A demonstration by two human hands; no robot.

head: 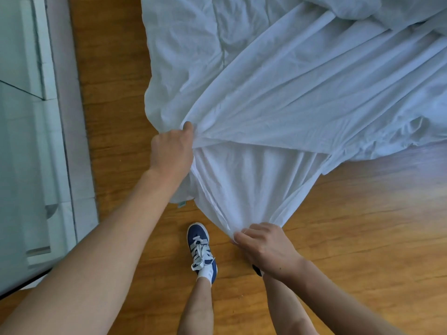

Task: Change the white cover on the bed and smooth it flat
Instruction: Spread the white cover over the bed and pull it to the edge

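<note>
- White cotton-like cover [302, 97] spreads across the upper right of the view, heavily creased, with long folds that fan out from the two places where it is held.
- Much of the cover lies over a wrinkled white quilt [183, 49] at the upper middle; a lower flap hangs down toward the wooden floor [362, 213].
- The left hand [173, 151] reaches out with the arm stretched, its fingers curled tight round a bunched edge of the cover near the quilt's left side.
- The right hand [263, 245] is lower and nearer the body, its thumb and fingers pinching a gathered corner of the hanging flap.
- Between the two hands the fabric is pulled taut, so the flap forms a narrowing wedge down to the right hand.
- A small tag [181, 203] shows at the flap's left edge, just below the left forearm.
- A blue shoe [200, 247] with white laces and a white sock stands on the floor just left of the right hand, not touching the cover.
- A pale glass-fronted unit [29, 141] with a white frame runs along the left edge, well apart from the cover.
</note>
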